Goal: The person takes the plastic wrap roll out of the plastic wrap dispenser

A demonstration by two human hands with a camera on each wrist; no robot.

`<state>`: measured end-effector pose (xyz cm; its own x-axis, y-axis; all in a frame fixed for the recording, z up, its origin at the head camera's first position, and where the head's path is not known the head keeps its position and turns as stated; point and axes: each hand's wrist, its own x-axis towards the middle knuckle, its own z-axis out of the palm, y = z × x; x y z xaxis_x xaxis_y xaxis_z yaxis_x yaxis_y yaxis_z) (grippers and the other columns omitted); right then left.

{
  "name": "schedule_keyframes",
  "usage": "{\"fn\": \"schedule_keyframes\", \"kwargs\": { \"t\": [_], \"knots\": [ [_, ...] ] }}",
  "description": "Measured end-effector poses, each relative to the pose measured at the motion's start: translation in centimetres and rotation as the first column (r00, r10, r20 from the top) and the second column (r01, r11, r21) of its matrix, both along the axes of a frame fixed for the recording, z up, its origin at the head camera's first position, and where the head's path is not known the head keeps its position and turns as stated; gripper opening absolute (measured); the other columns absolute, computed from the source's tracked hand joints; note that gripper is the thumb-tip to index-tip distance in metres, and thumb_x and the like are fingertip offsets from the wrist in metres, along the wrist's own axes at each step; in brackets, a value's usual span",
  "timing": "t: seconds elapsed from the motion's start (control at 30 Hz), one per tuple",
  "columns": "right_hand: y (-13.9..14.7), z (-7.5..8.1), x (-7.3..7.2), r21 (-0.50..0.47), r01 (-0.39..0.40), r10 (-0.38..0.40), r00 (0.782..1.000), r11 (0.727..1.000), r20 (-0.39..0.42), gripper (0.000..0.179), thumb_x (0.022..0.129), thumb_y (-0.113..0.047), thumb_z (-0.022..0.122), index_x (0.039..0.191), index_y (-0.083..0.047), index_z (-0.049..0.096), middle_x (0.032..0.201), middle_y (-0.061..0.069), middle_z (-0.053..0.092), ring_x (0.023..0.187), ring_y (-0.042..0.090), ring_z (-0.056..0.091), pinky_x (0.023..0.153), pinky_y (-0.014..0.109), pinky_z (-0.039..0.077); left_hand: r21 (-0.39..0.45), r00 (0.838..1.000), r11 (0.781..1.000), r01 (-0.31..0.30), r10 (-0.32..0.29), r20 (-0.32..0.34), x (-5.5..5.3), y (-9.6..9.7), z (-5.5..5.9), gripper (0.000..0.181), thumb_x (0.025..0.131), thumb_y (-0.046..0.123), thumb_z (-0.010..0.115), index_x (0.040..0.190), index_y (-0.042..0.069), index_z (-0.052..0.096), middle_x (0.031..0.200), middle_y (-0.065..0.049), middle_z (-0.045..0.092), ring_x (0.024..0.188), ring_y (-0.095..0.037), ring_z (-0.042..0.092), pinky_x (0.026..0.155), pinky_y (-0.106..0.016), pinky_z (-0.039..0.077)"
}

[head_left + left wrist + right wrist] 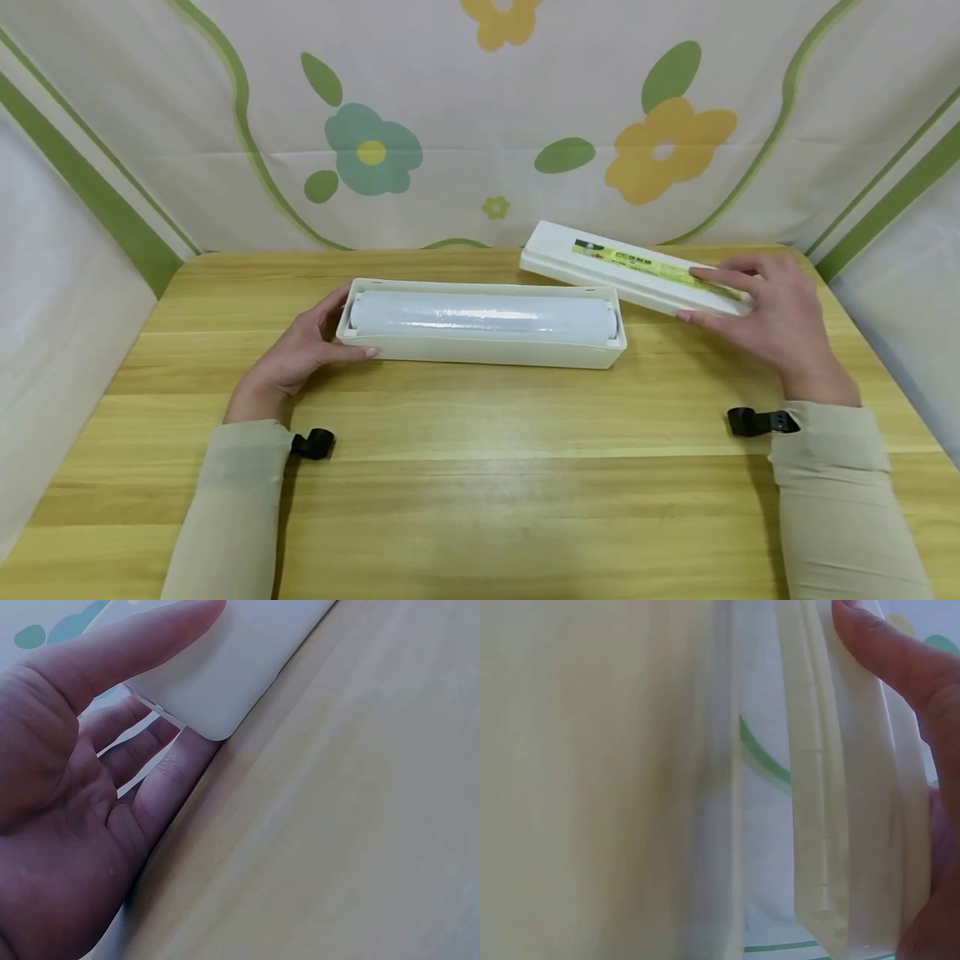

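Observation:
A long white box [480, 352] lies on the wooden table with its top uncovered. Inside it is a roll of clear plastic wrap [480, 317]. My left hand [295, 354] grips the box's left end, thumb along the front wall and fingers behind; the left wrist view shows the thumb against the white wall [195, 690]. Off to the right, my right hand [783, 321] holds the white lid [555, 246] by its right end. The lid slants behind the box's right end, its green and yellow label facing up. In the right wrist view the lid [866, 795] appears apart from the tabletop.
The wooden table [495, 500] stretches in front of the box. Behind its far edge hangs a pale curtain [450, 100] with flower prints. A black wrist strap with a small device [318, 444] sits on the left sleeve, and a similar one [746, 422] on the right.

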<state>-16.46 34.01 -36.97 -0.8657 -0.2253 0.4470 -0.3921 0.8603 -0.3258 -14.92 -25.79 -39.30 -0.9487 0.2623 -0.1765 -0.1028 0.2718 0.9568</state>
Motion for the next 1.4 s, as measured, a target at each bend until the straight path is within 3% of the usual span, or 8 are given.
{"fn": "schedule_keyframes", "kwargs": {
  "t": [0.3,0.5,1.13,1.4],
  "knots": [
    [0.3,-1.0,-0.1,-0.006,-0.013,0.013,0.991,1.0,0.136,0.062,0.069,-0.024,0.101,0.127,-0.013,0.081,0.13,0.022,0.068,0.119,0.046,0.051,0.099,0.064,0.032,-0.006,1.0,1.0,0.009,-0.009,-0.003,0.1,-0.1,0.1,0.101,0.087,0.004,0.089,0.167,0.037,0.038,0.154,-0.001,0.048,0.134,-0.023,0.048,0.103,-0.021,0.049],
    [0.2,-1.3,0.0,-0.018,0.002,0.002,0.967,1.0,0.254,0.061,0.077,-0.023,0.099,0.133,-0.009,0.077,0.138,0.027,0.06,0.125,0.051,0.045,0.098,0.065,0.031,-0.002,1.0,1.0,0.021,-0.021,-0.008,0.2,-0.1,0.2,0.102,0.087,0.006,0.089,0.168,0.035,0.035,0.156,-0.002,0.046,0.135,-0.023,0.047,0.103,-0.02,0.048],
    [0.0,-1.1,0.0,-0.001,0.012,-0.012,0.957,1.0,0.289,0.062,0.08,-0.025,0.098,0.136,-0.011,0.075,0.144,0.029,0.057,0.125,0.052,0.044,0.096,0.063,0.033,0.0,1.0,1.0,0.019,-0.019,-0.02,-0.1,0.1,0.2,0.101,0.086,0.005,0.09,0.168,0.033,0.037,0.154,-0.002,0.048,0.134,-0.023,0.048,0.104,-0.02,0.048],
    [0.0,-0.7,-0.1,0.076,-0.011,-0.014,0.948,0.997,0.317,0.066,0.084,-0.034,0.094,0.143,-0.016,0.07,0.144,0.028,0.057,0.125,0.053,0.045,0.097,0.068,0.036,-0.003,1.0,1.0,0.017,-0.017,-0.021,-0.2,0.1,0.1,0.102,0.086,0.005,0.09,0.168,0.032,0.036,0.156,-0.002,0.046,0.135,-0.023,0.047,0.104,-0.02,0.047]
  ]
}}
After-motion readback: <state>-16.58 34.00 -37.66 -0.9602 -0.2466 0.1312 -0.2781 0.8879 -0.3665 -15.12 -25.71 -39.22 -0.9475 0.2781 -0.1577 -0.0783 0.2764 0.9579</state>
